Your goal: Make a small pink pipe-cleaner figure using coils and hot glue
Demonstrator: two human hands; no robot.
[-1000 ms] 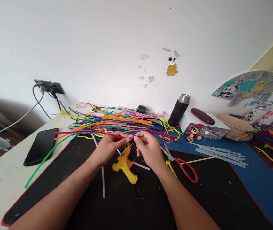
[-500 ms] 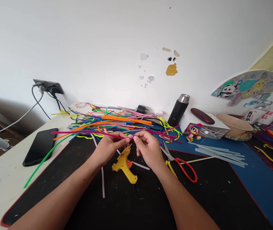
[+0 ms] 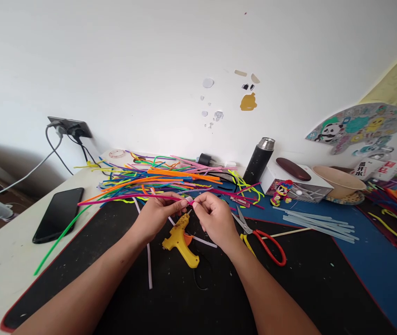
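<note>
A magenta pipe cleaner (image 3: 115, 198) runs leftward from between my two hands, above the pile. My left hand (image 3: 160, 211) pinches it close to its right end. The fingertips of my right hand (image 3: 212, 214) are closed on that same end, nearly touching the left thumb. What lies between the fingertips is partly hidden. Just below the hands, a yellow hot glue gun (image 3: 181, 242) rests on the black mat, nozzle pointing up toward them. White pipe cleaners (image 3: 149, 265) lie beside and behind it. Red-handled scissors (image 3: 268, 244) lie to the right of my right hand.
A heap of coloured pipe cleaners (image 3: 163, 177) spreads along the wall. At left lies a black phone (image 3: 59, 215). Toward the right are a black flask (image 3: 259, 160), a white box (image 3: 310, 186), a small figure (image 3: 282, 193), glue sticks (image 3: 319, 225) and a bowl (image 3: 341, 179).
The free left end of the magenta pipe cleaner has dipped lower. Both hands stay close together in nearly the same place, and the view has shifted slightly.
</note>
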